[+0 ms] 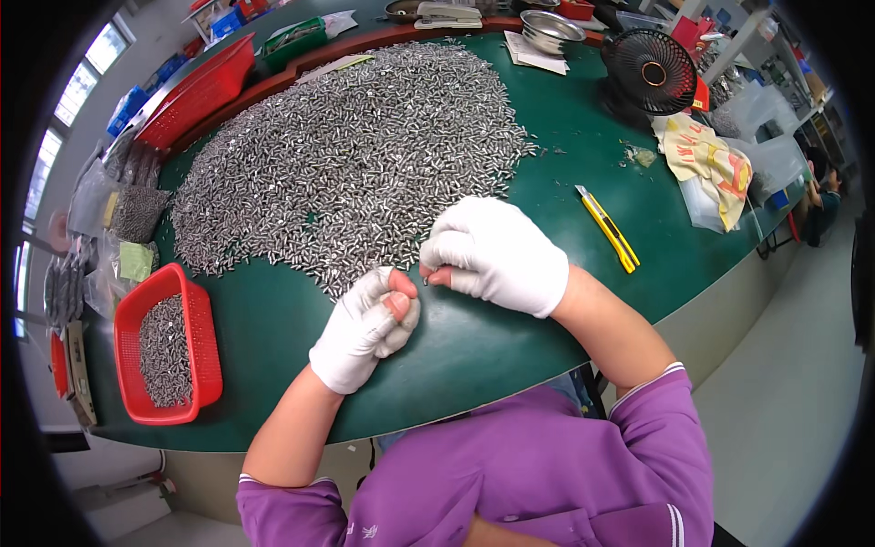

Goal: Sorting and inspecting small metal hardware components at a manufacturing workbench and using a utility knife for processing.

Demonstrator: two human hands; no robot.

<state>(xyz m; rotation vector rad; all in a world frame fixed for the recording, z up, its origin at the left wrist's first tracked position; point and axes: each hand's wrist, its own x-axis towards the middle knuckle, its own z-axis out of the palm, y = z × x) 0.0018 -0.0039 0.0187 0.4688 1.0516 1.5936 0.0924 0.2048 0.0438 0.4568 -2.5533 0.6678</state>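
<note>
A broad heap of small silvery metal pins (365, 146) spreads over the green table (483, 337). I wear white gloves that leave some fingertips bare. At the near edge of the heap my right hand (497, 258) is closed, thumb and finger pinching what looks like one small metal pin (426, 280). Just left of it, my left hand (367, 326) is curled with thumb against fingers; whatever it holds, if anything, is hidden. The two hands are close together, fingertips facing each other.
A red basket (211, 365) with more metal pins stands at the left. To the right lie a yellow utility knife (608, 228), a black fan (650, 73) and a yellow cloth (706, 164). Metal bowls (551, 32) and a red crate (200, 91) are farther back. Plastic bags (91, 201) line the left side.
</note>
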